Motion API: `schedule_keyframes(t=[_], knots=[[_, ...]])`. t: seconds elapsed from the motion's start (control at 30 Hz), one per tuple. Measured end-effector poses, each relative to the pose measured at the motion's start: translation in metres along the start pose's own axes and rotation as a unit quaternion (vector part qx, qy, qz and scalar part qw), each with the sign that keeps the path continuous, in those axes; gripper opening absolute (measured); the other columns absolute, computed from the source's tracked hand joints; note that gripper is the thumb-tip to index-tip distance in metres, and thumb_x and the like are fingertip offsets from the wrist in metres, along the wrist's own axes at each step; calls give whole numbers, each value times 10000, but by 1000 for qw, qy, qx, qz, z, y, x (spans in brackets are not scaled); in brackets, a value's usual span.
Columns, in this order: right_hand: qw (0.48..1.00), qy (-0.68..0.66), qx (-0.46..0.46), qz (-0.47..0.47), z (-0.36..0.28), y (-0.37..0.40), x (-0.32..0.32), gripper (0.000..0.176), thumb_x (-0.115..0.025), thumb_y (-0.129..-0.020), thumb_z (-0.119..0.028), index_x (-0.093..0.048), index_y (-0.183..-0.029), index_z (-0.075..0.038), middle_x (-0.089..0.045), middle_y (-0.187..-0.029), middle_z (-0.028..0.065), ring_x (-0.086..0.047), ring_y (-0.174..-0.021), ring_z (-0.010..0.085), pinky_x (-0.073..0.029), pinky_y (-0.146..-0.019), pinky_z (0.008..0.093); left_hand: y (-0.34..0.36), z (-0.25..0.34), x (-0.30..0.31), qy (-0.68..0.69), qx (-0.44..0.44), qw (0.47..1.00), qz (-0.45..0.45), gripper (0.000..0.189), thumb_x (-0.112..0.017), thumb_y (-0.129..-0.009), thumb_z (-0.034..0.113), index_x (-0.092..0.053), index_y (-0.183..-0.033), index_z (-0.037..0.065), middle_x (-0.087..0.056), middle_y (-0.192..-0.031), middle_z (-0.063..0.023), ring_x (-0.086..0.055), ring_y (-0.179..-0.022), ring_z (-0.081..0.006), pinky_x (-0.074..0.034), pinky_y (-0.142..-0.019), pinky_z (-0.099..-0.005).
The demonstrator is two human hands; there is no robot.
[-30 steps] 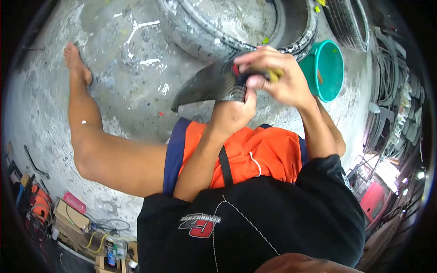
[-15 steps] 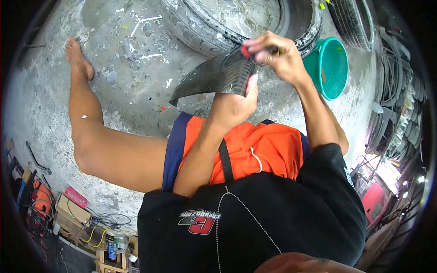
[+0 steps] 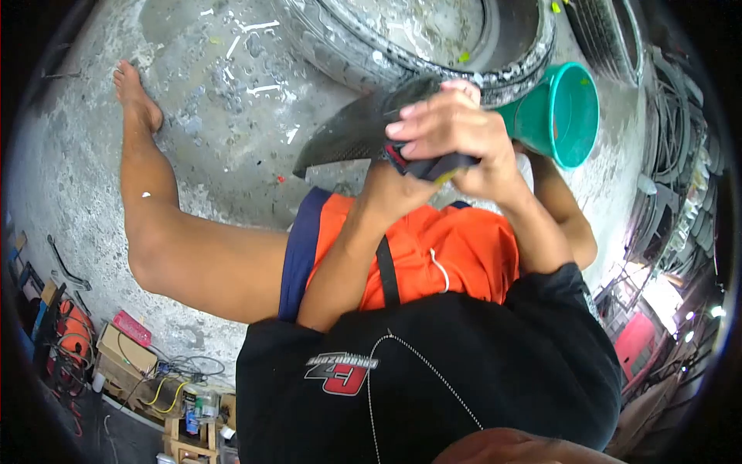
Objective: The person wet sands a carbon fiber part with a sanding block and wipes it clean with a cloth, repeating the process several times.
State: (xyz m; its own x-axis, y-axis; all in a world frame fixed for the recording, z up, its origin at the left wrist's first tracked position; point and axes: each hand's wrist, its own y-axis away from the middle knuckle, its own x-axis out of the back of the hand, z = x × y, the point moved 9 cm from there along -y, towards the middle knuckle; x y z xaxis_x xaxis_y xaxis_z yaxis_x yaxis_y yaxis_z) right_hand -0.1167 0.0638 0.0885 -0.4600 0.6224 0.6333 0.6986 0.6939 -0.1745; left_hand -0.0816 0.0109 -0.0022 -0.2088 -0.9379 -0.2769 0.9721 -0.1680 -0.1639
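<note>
A curved, dark carbon-fibre panel (image 3: 340,127) with a woven pattern extends leftward over the wet floor. My left hand (image 3: 398,193) grips its near right end from below, partly covered by the other hand. Above that end, my right hand (image 3: 456,135) is closed around a small black object (image 3: 440,166) with red and yellow at its edges. I cannot tell what kind of tool it is. The fingers of this hand cross over the panel's right end and hide much of it.
A large wet tyre (image 3: 371,58) lies just beyond the panel. Right of my hands is a green bucket (image 3: 553,116), with another tyre (image 3: 607,39) behind it. A cardboard box (image 3: 124,354), cables and bottles are at lower left. Tubing (image 3: 668,131) lines the right side.
My right hand has come down and toward me, from the panel's upper edge to over my left hand. The black object now shows more. The panel's left end has barely moved.
</note>
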Motion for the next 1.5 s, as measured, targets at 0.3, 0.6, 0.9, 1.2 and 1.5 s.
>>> schedule_keyframes(t=[0.3, 0.6, 0.9, 1.2, 1.5], knots=[[997, -58, 22, 48, 12, 11, 0, 290, -552, -650, 76, -706, -877, -17, -735, -1038, 168, -679, -1026, 315, -492, -927, 427, 2, -13, 0, 15, -32, 999, 12, 280, -600, -803, 15, -584, -1082, 0, -611, -976, -181, -606, -908, -374, -487, -837, -439], [998, 17, -6, 66, -1, 9, -3, 273, -577, -660, 91, -703, -869, -34, -737, -1033, 149, -681, -1033, 282, -483, -930, 413, -7, 2, 0, 66, -2, 998, 20, 152, -609, -855, 41, -610, -1001, -1, -635, -913, -169, -636, -850, -327, -481, -709, -424], [874, -27, -387, 294, 105, 60, 32, 191, -766, -850, -170, -708, -905, 4, -625, -723, -11, -511, -665, 88, -430, -598, 266, -7, 4, 7, -127, -25, 986, 107, 125, -590, -880, 14, -615, -997, -23, -622, -872, -196, -601, -795, -410, -486, -730, -450], [857, 108, -487, 132, 131, 56, 24, 143, -754, -803, -98, -713, -912, -16, -701, -792, 147, -683, -698, 321, -527, -651, 346, 6, -2, -10, -224, 4, 974, 33, 116, -640, -847, 27, -644, -956, -15, -662, -888, -189, -650, -783, -304, -489, -665, -416], [877, 157, -444, 90, 110, 49, 21, 218, -659, -715, 5, -701, -929, -5, -701, -854, 144, -669, -796, 337, -550, -750, 384, 5, -5, -6, -221, -13, 974, 36, 138, -617, -873, 19, -635, -1005, -18, -643, -883, -157, -622, -788, -327, -497, -727, -414]])
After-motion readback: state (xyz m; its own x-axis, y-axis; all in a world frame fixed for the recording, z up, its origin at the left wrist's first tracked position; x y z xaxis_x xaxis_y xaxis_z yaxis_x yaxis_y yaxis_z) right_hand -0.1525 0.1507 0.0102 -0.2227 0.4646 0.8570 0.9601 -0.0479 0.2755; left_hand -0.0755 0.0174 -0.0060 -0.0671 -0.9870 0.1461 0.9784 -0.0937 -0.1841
